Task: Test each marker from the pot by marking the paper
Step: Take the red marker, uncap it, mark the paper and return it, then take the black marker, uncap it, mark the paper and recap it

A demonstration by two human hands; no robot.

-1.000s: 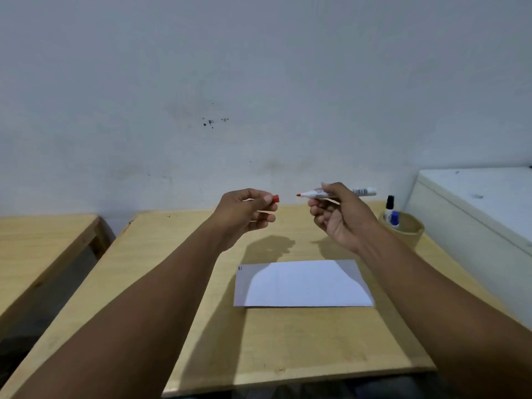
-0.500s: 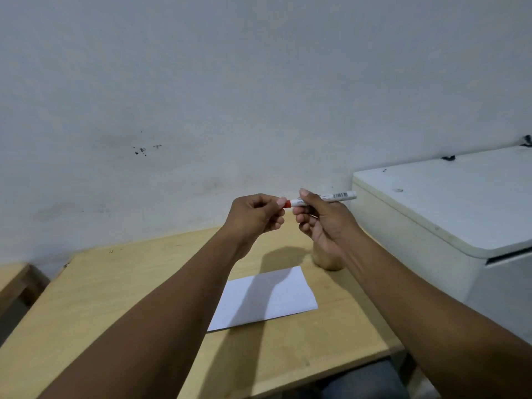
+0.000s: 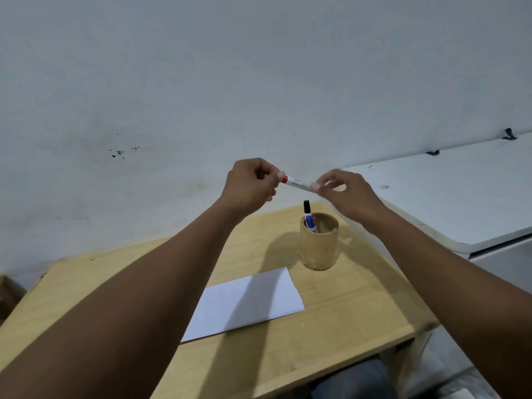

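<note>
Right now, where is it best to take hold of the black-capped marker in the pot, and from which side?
Pinch the black cap from above. The black-capped marker leans at the pot's left rim; only its top sticks out, and the blue-capped marker sits lower beside it.

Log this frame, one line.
left hand: on red cap end | right hand: holds red marker | pot: blue, black markers | paper: flat

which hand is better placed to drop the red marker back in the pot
Right, probably. The right hand grips the barrel of the red marker and sits almost above the pot. The left hand pinches only the capped red end and is farther from the pot.
</note>
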